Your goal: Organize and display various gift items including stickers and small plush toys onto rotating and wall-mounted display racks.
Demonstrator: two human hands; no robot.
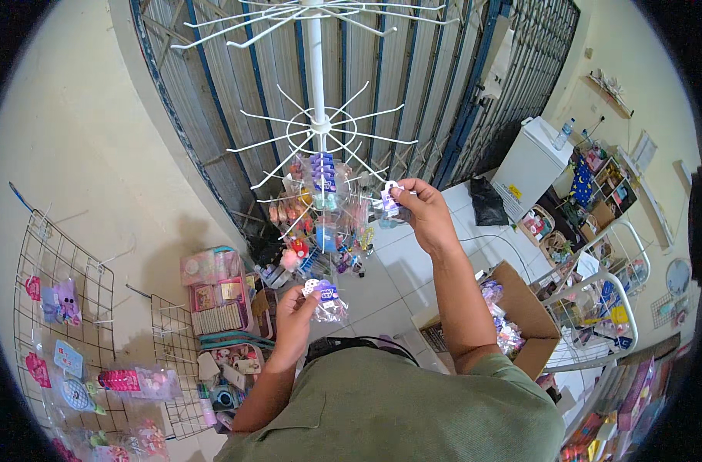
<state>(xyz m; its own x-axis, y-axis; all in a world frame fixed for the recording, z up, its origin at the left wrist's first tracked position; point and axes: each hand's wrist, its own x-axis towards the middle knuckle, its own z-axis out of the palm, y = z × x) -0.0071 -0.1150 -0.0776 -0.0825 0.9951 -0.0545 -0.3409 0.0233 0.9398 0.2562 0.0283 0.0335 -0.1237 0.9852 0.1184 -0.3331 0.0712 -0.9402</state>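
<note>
One crinkled clear-plastic packet (332, 310) with a purple card (325, 294) hangs from the left hand (295, 312), a similar purple-carded packet (389, 203) from the right hand (426, 206) beside the round-tiered white metal wire rack (317, 77). The right arm (466, 308) stretches forward; the left is bent low. Fingers (417, 187) pinch narrowly on both packets' tops; whether the raised one touches the rack is unclear.

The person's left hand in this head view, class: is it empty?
No, the left hand holds a small clear-and-purple packet between its thumb and fingers.
</note>
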